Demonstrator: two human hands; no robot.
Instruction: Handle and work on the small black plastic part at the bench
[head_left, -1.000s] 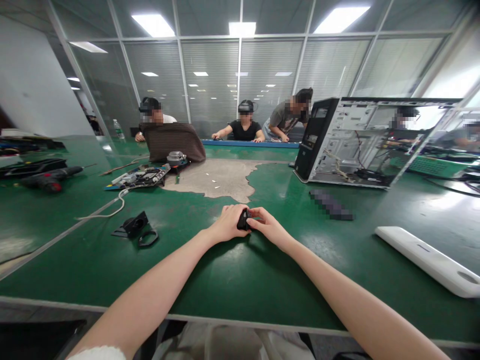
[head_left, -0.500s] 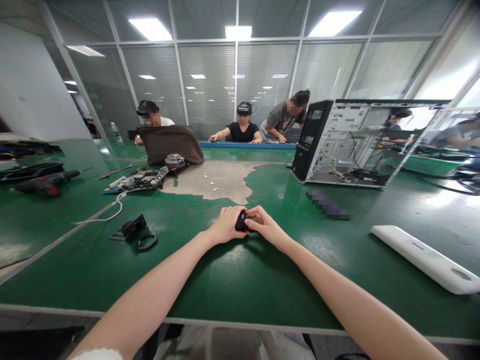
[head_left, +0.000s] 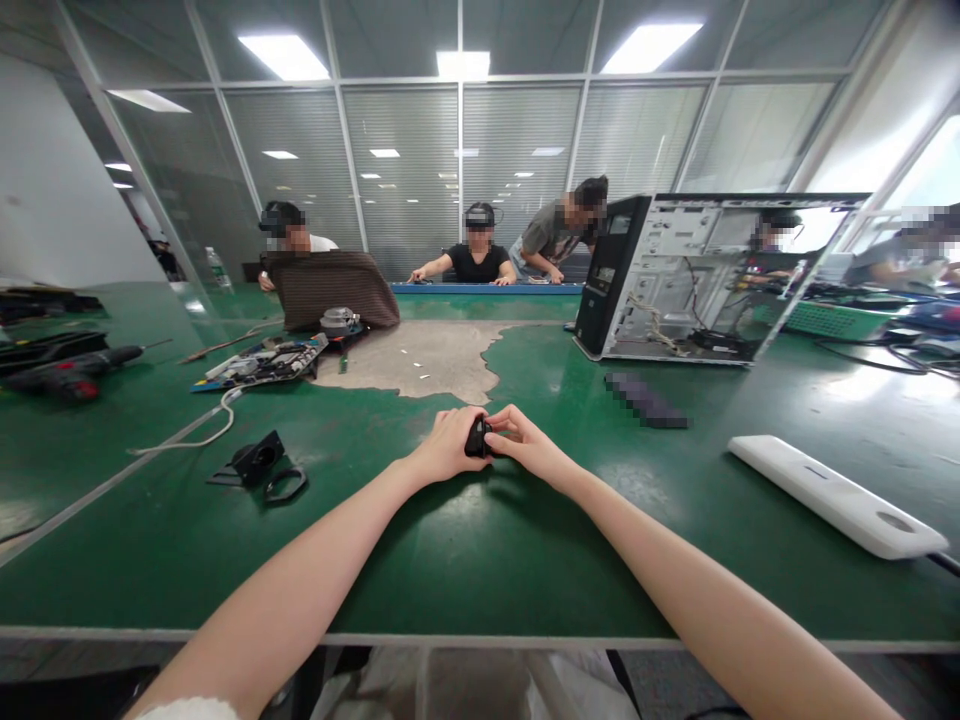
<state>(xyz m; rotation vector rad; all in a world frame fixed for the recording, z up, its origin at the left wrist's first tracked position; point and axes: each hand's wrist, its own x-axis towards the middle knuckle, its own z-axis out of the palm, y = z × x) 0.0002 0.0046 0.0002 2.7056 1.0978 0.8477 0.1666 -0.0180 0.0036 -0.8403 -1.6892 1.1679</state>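
Note:
Both my arms reach out over the green table [head_left: 465,560]. My left hand [head_left: 444,445] and my right hand [head_left: 531,446] meet at the table's middle, fingers closed around a small black part [head_left: 477,438] held between them just above the surface. Most of the part is hidden by my fingers. A black bracket with a round hole [head_left: 253,460] and a black ring [head_left: 283,485] lie to the left of my hands.
An open computer case [head_left: 675,280] stands at the back right, a long white panel [head_left: 836,495] lies at the right. A circuit board [head_left: 259,362], a white cable [head_left: 202,430] and a drill [head_left: 71,365] lie at the left. Three people work at the far side.
My hands keep their grip on the small black part and have hardly moved. The view has shifted a little, so everything sits slightly further left and higher.

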